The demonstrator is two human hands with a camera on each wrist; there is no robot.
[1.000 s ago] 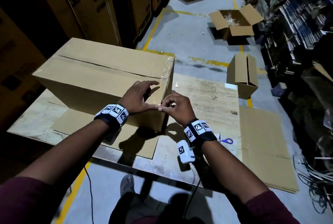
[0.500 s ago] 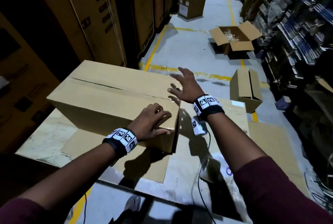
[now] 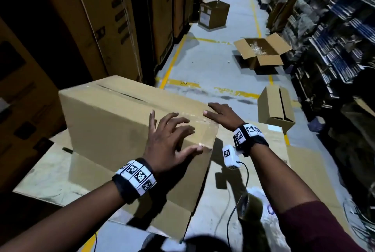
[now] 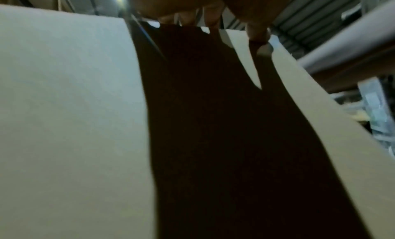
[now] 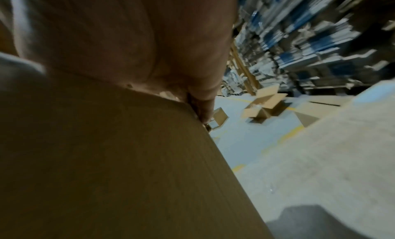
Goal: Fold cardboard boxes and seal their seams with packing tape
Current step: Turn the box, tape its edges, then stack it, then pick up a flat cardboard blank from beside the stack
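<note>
Brown cardboard box (image 3: 121, 121) on wooden table (image 3: 269, 144) | left hand (image 3: 170, 142) spread, right hand (image 3: 221, 113) flat at 3 o'clock end | clear tape (image 3: 205, 130) might wrinkle if rubbed unevenly

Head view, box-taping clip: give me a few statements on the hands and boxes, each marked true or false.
1. Both hands lie on the big box on the table. True.
2. The left hand grips a tape roll. False: its fingers are spread on the cardboard, holding nothing.
3. The right hand rests at the box's right top edge. True.
4. The box with open flaps stands on the table. False: it is on the floor.
5. Clear tape shows at the box's right end. True.
</note>
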